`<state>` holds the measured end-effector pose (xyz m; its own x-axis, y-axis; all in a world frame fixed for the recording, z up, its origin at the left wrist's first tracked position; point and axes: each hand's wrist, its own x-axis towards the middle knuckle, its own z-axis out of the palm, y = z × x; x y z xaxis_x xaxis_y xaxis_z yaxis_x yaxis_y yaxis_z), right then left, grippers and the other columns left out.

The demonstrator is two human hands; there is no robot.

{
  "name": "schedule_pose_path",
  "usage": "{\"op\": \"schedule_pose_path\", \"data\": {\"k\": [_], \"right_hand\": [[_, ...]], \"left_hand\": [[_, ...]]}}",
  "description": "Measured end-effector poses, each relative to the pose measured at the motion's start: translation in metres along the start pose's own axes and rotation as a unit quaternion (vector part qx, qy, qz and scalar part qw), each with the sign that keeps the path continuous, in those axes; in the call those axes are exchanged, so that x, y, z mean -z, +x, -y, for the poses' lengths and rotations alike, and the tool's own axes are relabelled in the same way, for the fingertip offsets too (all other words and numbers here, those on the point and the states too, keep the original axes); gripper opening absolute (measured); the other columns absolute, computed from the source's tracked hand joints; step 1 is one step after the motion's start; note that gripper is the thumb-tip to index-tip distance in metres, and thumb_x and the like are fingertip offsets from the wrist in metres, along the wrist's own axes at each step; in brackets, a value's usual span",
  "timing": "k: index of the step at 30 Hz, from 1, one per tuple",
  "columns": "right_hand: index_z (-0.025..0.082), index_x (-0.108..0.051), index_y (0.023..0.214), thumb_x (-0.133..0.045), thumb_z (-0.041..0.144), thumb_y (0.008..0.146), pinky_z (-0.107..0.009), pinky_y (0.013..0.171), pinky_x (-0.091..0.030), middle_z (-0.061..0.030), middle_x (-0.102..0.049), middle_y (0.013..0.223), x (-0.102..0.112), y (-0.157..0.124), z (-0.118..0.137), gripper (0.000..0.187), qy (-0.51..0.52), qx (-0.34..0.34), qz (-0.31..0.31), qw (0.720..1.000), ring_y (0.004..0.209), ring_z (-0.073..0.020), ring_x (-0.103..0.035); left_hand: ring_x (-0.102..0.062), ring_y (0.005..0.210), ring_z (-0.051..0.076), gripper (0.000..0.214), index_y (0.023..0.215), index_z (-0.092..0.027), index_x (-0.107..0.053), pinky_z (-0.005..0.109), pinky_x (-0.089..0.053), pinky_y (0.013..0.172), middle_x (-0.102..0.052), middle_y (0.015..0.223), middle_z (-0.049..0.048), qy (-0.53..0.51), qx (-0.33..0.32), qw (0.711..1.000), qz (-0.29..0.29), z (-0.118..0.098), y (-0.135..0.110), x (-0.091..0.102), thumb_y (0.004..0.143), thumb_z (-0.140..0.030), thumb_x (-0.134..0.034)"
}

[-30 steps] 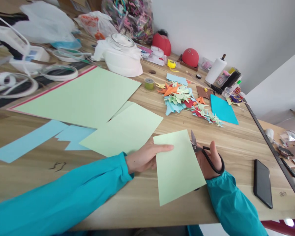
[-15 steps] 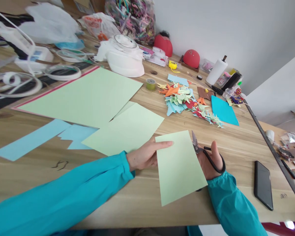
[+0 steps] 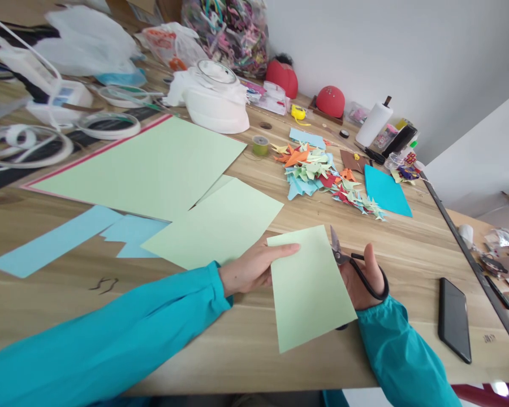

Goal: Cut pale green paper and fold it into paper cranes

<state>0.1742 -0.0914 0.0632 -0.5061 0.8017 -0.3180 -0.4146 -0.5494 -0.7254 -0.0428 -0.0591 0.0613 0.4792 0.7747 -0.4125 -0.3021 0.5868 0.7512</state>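
Note:
A small pale green paper rectangle (image 3: pixel 309 288) is held just above the wooden table's near edge. My left hand (image 3: pixel 250 268) grips its left edge, the thumb on top and pointing right. My right hand (image 3: pixel 362 280) sits at the paper's right edge, partly hidden behind it. That hand is closed round black-handled scissors (image 3: pixel 352 263), whose short blades point up and away beside the paper's top right corner. Both sleeves are teal.
Larger pale green sheets (image 3: pixel 152 167) and light blue offcuts (image 3: pixel 55 240) lie to the left. A heap of small folded paper shapes (image 3: pixel 322 175) and a turquoise sheet (image 3: pixel 385 192) lie beyond. A black phone (image 3: pixel 453 316) rests at the right. Tape rolls, bags and a white appliance (image 3: pixel 214 102) crowd the back.
Almost nothing differs. Both hands keep their hold on the paper and scissors, and the paper has shifted only very slightly.

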Motion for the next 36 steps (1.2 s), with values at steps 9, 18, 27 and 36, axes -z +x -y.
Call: {"op": "schedule_pose_path", "data": {"k": [9,18,27,36], "right_hand": [[0.020,-0.048,0.131,-0.033,0.083,0.074,-0.044,0.090,-0.047,-0.0121,-0.064,0.115,-0.005,0.003,0.001,0.087,-0.004,0.038,-0.024,0.999,0.106,-0.0282,-0.061],[0.020,-0.050,0.128,-0.028,0.083,0.075,-0.040,0.073,-0.053,-0.0115,-0.068,0.103,0.008,0.000,-0.003,0.085,-0.030,0.016,0.004,0.999,0.083,-0.0242,-0.067],[0.023,-0.053,0.126,-0.030,0.082,0.077,-0.043,0.080,-0.051,-0.0108,-0.068,0.103,-0.002,0.003,0.001,0.080,-0.028,0.058,-0.011,0.998,0.096,-0.0266,-0.065],[0.022,-0.050,0.130,-0.030,0.084,0.074,-0.041,0.076,-0.053,-0.0113,-0.066,0.109,0.005,0.002,-0.001,0.085,-0.016,0.031,0.003,0.999,0.091,-0.0252,-0.065]], "left_hand": [[-0.068,0.065,0.023,0.039,0.092,-0.011,-0.069,0.029,-0.052,0.056,-0.071,0.069,0.0076,-0.010,-0.024,0.999,-0.028,0.000,0.001,0.000,0.063,-0.036,-0.080],[-0.069,0.071,0.025,0.046,0.101,-0.011,-0.069,0.031,-0.053,0.061,-0.072,0.075,0.0097,-0.002,0.018,0.999,0.040,0.002,-0.002,0.001,0.064,-0.035,-0.080],[-0.068,0.065,0.022,0.043,0.098,-0.011,-0.069,0.029,-0.052,0.056,-0.072,0.074,0.0093,0.001,-0.014,1.000,0.017,0.002,0.001,0.001,0.065,-0.037,-0.079],[-0.068,0.069,0.023,0.041,0.092,-0.012,-0.070,0.030,-0.051,0.058,-0.069,0.065,0.0064,0.024,0.019,0.998,0.052,0.006,-0.001,0.001,0.063,-0.039,-0.080]]}}
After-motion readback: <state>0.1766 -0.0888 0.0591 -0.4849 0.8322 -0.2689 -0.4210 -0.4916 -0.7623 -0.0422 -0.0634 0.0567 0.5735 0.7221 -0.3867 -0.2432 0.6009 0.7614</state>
